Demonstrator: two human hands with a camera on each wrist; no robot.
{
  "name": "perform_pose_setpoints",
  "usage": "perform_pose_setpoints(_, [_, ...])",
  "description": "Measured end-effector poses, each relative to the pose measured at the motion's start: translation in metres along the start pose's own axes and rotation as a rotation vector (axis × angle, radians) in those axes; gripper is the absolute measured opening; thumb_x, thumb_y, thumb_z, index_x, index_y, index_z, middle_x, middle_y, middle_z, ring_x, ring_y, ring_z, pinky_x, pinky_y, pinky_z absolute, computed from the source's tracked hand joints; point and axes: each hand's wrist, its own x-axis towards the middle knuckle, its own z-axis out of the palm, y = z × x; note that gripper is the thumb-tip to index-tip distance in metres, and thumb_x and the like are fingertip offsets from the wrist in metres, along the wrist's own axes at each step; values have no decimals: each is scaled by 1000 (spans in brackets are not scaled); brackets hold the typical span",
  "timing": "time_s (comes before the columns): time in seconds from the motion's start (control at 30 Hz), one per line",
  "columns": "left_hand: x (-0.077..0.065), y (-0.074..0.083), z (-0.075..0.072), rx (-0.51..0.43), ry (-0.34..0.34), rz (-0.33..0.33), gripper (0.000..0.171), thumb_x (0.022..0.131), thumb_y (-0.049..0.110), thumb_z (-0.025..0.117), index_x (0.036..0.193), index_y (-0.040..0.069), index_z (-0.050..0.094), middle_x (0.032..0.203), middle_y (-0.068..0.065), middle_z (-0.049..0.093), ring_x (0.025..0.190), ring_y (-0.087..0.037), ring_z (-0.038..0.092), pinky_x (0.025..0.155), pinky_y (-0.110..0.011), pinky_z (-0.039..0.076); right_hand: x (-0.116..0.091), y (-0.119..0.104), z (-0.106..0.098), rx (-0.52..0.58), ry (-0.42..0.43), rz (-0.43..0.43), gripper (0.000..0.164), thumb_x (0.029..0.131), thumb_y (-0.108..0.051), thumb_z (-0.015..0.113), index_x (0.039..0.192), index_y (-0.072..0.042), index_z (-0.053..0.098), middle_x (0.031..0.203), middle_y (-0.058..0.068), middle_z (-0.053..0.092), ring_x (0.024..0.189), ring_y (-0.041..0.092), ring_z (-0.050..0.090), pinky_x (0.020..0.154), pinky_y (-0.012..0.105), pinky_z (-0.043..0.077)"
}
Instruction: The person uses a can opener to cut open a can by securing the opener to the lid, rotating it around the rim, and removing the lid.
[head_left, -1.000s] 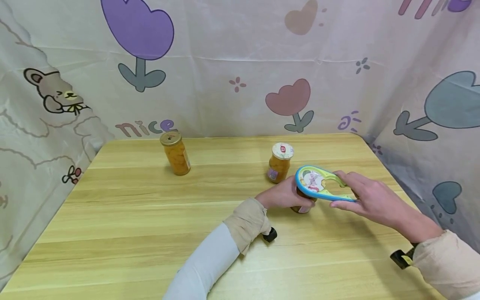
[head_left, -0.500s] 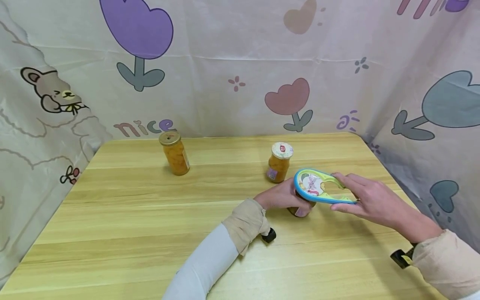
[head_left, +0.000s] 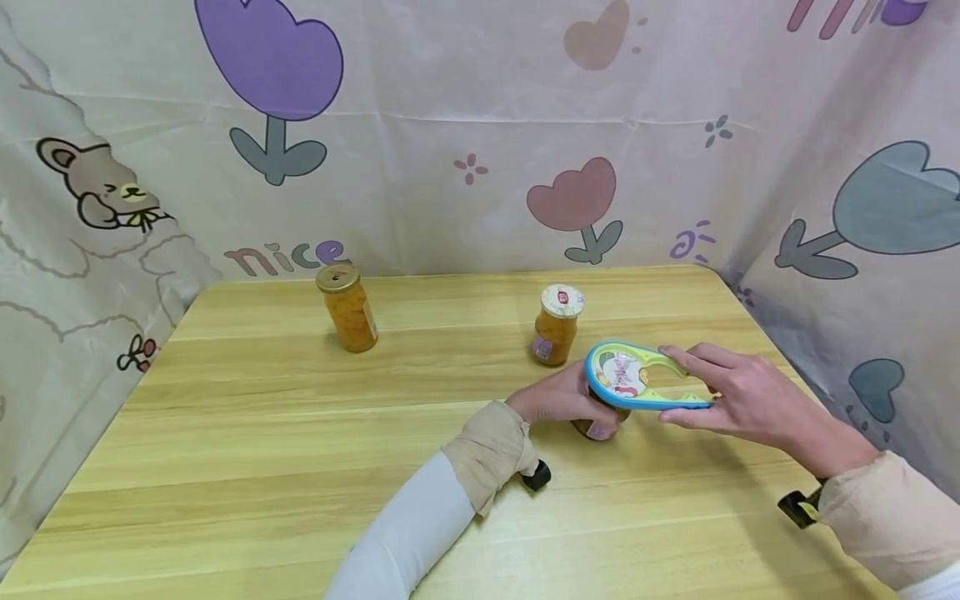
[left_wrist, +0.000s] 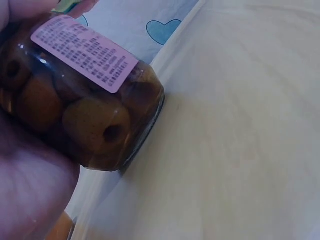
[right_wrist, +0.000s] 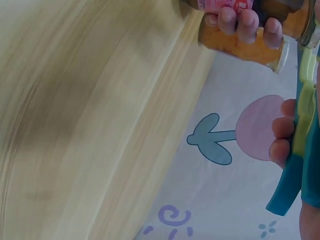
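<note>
My left hand (head_left: pixel 558 394) grips a glass jar (head_left: pixel 597 429) by its side, toward the right of the table. In the left wrist view the jar (left_wrist: pixel 90 115) holds round brown fruit with dark holes and bears a pink printed label. A blue and green jar opener (head_left: pixel 663 405) sits with its loop around the jar's lid (head_left: pixel 621 372). My right hand (head_left: pixel 750 404) holds the opener's two handles between thumb and fingers. In the right wrist view, the fingers (right_wrist: pixel 282 126) curl over the green handle (right_wrist: pixel 304 107). Most of the jar's body is hidden in the head view.
Just behind my left hand stands a jar of orange fruit (head_left: pixel 555 329) with a white lid. Another orange fruit jar (head_left: pixel 351 317), gold-lidded, stands at the back left. The wooden table (head_left: pixel 262 450) ends at a patterned cloth (head_left: pixel 420 200) behind and at the sides.
Both hands, with the jar and the opener, have shifted slightly toward me and to the left. The opener stays around the lid. The other two jars stand as before.
</note>
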Motion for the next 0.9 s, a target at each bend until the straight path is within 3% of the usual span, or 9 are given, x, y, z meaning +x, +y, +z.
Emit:
perform_pose_setpoints(0.07, [0, 0, 1, -28, -19, 3, 59, 76, -14, 65, 127, 9, 46, 82, -14, 60, 67, -22, 57, 73, -25, 49, 0, 1, 1, 0, 9, -12, 82, 68, -69, 69, 121, -8, 65, 92, -6, 59, 59, 1, 44, 45, 19, 39])
perform_pose_setpoints(0.23, [-1, 1, 1, -25, -6, 10, 63, 75, -14, 67, 130, 9, 45, 88, -10, 62, 69, -21, 58, 78, -23, 48, 2, 1, 1, 21, 11, -23, 81, 68, -67, 70, 120, -6, 65, 92, -5, 60, 61, 2, 45, 46, 19, 40])
perform_pose_setpoints(0.47, [-3, 0, 1, -58, -84, -9, 47, 79, -15, 61, 121, -2, 46, 76, -15, 59, 61, -24, 54, 61, -30, 49, 2, 1, -1, 69, 7, -45, 79, 68, -65, 72, 119, -5, 66, 93, -6, 62, 62, 1, 45, 46, 15, 38])
perform_pose_setpoints(0.6, [-4, -1, -1, 39, -26, -11, 57, 77, -12, 67, 127, 4, 45, 97, -5, 63, 76, -15, 58, 78, -24, 49, 2, 1, -2, 87, 3, -52, 78, 69, -64, 73, 120, -5, 65, 95, -6, 62, 62, 0, 46, 47, 13, 38])
perform_pose_setpoints(0.7, [-5, -2, -2, 101, 11, -13, 64, 75, -9, 70, 131, 8, 45, 112, 1, 60, 90, -9, 58, 93, -21, 43, 2, 1, -2, 96, -7, -51, 79, 68, -63, 73, 122, -6, 64, 96, -6, 62, 61, 0, 46, 47, 12, 38])
perform_pose_setpoints(0.9, [-4, -3, -2, 108, 11, -16, 64, 76, -8, 70, 132, 8, 45, 112, 2, 60, 92, -9, 57, 95, -21, 42, 2, 3, -4, 105, -23, -45, 80, 67, -62, 74, 125, -9, 63, 97, -8, 61, 60, 0, 46, 48, 11, 38])
